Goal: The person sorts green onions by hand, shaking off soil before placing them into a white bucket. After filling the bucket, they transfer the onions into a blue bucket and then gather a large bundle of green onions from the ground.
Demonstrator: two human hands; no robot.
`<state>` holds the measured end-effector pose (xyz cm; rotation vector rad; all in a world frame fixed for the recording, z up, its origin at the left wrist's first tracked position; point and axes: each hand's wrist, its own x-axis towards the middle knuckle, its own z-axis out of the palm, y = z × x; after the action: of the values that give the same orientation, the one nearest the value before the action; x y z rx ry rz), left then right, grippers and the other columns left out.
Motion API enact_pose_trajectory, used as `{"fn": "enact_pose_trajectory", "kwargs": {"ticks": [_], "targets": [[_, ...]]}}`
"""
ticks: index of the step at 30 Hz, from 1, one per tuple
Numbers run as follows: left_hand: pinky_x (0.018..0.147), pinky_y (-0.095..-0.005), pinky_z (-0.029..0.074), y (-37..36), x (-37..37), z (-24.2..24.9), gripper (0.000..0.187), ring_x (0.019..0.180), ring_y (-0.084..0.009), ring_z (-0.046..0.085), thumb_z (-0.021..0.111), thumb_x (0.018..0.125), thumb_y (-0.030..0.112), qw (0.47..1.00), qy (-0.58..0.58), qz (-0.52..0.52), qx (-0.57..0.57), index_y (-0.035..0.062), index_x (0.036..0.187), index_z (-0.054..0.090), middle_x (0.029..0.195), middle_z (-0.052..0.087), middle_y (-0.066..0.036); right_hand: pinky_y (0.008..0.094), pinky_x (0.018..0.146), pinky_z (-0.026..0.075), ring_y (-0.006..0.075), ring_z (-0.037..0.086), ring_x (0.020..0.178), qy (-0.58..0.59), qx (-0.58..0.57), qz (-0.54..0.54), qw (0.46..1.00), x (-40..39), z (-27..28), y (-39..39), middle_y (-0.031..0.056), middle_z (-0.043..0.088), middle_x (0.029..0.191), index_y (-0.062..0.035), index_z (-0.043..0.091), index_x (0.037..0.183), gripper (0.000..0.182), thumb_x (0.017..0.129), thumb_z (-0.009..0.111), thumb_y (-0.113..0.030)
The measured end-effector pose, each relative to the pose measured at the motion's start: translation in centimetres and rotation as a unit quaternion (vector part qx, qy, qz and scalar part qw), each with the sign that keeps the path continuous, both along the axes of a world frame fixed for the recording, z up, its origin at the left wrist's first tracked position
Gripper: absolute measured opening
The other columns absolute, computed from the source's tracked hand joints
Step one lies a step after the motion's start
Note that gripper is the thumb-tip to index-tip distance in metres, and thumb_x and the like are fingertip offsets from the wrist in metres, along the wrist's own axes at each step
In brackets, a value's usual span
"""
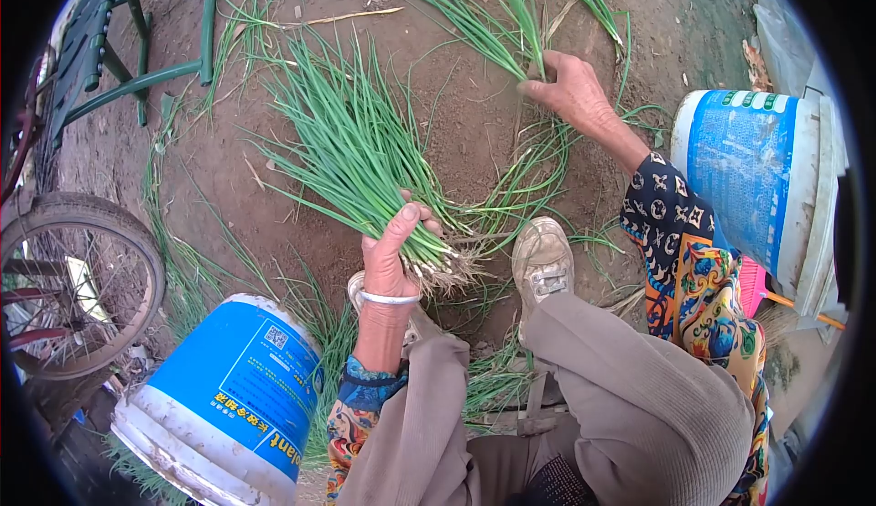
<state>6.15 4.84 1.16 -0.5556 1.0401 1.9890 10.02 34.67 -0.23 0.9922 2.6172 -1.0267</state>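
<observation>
The bare dirt ground (301,223) carries everything here. Loose green stalks (538,164) lie scattered across it, some in a curved heap near the middle and others trailing along the left side (182,260). A few dry straws (351,16) rest near the top. A blue and white bucket (228,396) lies tipped on the ground at lower left, and a second bucket (748,177) lies at right. A green metal frame (137,59) stands on the dirt at upper left, near a bicycle wheel (73,278).

Blue bucket label (239,387): Chinese characters, QR code, letters "lant"
</observation>
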Motion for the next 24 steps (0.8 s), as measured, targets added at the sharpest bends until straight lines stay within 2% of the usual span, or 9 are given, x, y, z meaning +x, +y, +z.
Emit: {"fn": "enact_pose_trajectory", "kwargs": {"ticks": [2, 3, 6, 7, 10, 16, 19, 22, 24], "targets": [[0.063, -0.0305, 0.055, -0.1, 0.0, -0.1, 0.035, 0.071, -0.018, 0.062, 0.072, 0.078, 0.009, 1.0, 0.003, -0.004, -0.007, 0.002, 0.106, 0.052, 0.083, 0.061, -0.009, 0.041, 0.077, 0.048, 0.0311, 0.063, 0.082, -0.018, 0.035, 0.016, 0.999, 0.0, -0.4, -0.5, 0.0209, 0.063, 0.081, 0.0026, 0.062, 0.092, 0.034, 0.076, 0.07, -0.027], [0.063, -0.0305, 0.055, -0.1, 0.0, -0.1, 0.035, 0.071, -0.0179, 0.062, 0.072, 0.078, 0.009, 1.0, 0.003, -0.004, -0.006, 0.0019, 0.106, 0.052, 0.083, 0.061, -0.009, 0.0372, 0.07, 0.048, 0.0241, 0.062, 0.074, -0.015, 0.022, 0.012, 1.0, -0.1, -0.9, 0.0, 0.0139, 0.063, 0.077, -0.0002, 0.063, 0.089, 0.029, 0.077, 0.071, -0.025], [0.063, -0.0305, 0.055, -0.2, 0.0, -0.2, 0.035, 0.071, -0.0178, 0.062, 0.072, 0.078, 0.009, 1.0, 0.002, -0.003, -0.005, 0.0018, 0.106, 0.052, 0.082, 0.061, -0.009, 0.0288, 0.06, 0.046, 0.0129, 0.056, 0.065, 0.014, -0.249, -0.091, 0.964, 0.4, -1.3, 1.2, 0.0045, 0.06, 0.073, -0.0045, 0.063, 0.087, 0.023, 0.079, 0.071, -0.025], [0.063, -0.0305, 0.055, -0.2, 0.0, -0.3, 0.035, 0.072, -0.0179, 0.062, 0.072, 0.078, 0.009, 1.0, 0.001, -0.002, -0.002, 0.0018, 0.106, 0.052, 0.082, 0.061, -0.009, 0.0202, 0.051, 0.035, 0.0034, 0.043, 0.06, 0.019, -0.317, -0.079, 0.945, 0.7, -0.7, 1.3, -0.0064, 0.056, 0.076, -0.011, 0.061, 0.096, 0.018, 0.084, 0.067, -0.023], [0.063, -0.0306, 0.055, 0.0, 0.0, -0.3, 0.034, 0.072, -0.0181, 0.062, 0.072, 0.078, 0.009, 1.0, -0.005, -0.003, 0.007, 0.0017, 0.106, 0.052, 0.082, 0.061, -0.009, 0.019, 0.052, 0.038, 0.0026, 0.046, 0.064, 0.052, -0.44, -0.121, 0.888, 1.4, 0.0, 0.8, -0.006, 0.058, 0.082, -0.0107, 0.061, 0.098, 0.017, 0.085, 0.066, -0.021], [0.063, -0.0302, 0.055, -0.1, 0.1, -0.3, 0.033, 0.071, -0.0181, 0.062, 0.071, 0.079, 0.007, 1.0, -0.011, 0.0, 0.012, 0.0018, 0.106, 0.052, 0.082, 0.061, -0.009, 0.0191, 0.052, 0.04, 0.0026, 0.051, 0.064, 0.094, -0.514, -0.106, 0.846, 1.7, -0.3, -0.2, -0.0042, 0.061, 0.082, -0.0093, 0.061, 0.098, 0.015, 0.087, 0.064, -0.019], [0.063, -0.03, 0.056, 0.0, 0.1, -0.2, 0.033, 0.071, -0.0179, 0.063, 0.071, 0.079, 0.007, 1.0, -0.006, -0.002, 0.006, 0.0021, 0.105, 0.053, 0.082, 0.061, -0.009, 0.0203, 0.056, 0.042, 0.0031, 0.052, 0.069, 0.075, -0.489, -0.064, 0.867, 1.7, 0.5, -0.5, -0.0045, 0.061, 0.081, -0.0102, 0.062, 0.098, 0.016, 0.086, 0.065, -0.021], [0.062, -0.0297, 0.056, 0.1, 0.1, -0.2, 0.032, 0.071, -0.0178, 0.063, 0.071, 0.079, 0.007, 1.0, -0.007, -0.005, 0.005, 0.0022, 0.105, 0.053, 0.083, 0.062, -0.01, 0.0232, 0.061, 0.043, 0.0038, 0.051, 0.071, 0.041, -0.396, -0.017, 0.917, 1.7, 0.6, -0.9, -0.0044, 0.06, 0.079, -0.0097, 0.063, 0.098, 0.019, 0.085, 0.065, -0.023], [0.062, -0.0294, 0.056, 0.0, 0.1, -0.3, 0.033, 0.071, -0.0177, 0.063, 0.072, 0.079, 0.007, 1.0, -0.003, -0.007, 0.003, 0.0022, 0.105, 0.053, 0.085, 0.062, -0.01, 0.0258, 0.073, 0.046, 0.0075, 0.057, 0.082, 0.055, -0.425, -0.019, 0.903, 1.9, 0.0, -1.2, 0.0, 0.064, 0.087, -0.0081, 0.06, 0.104, 0.022, 0.088, 0.061, -0.023]]}}
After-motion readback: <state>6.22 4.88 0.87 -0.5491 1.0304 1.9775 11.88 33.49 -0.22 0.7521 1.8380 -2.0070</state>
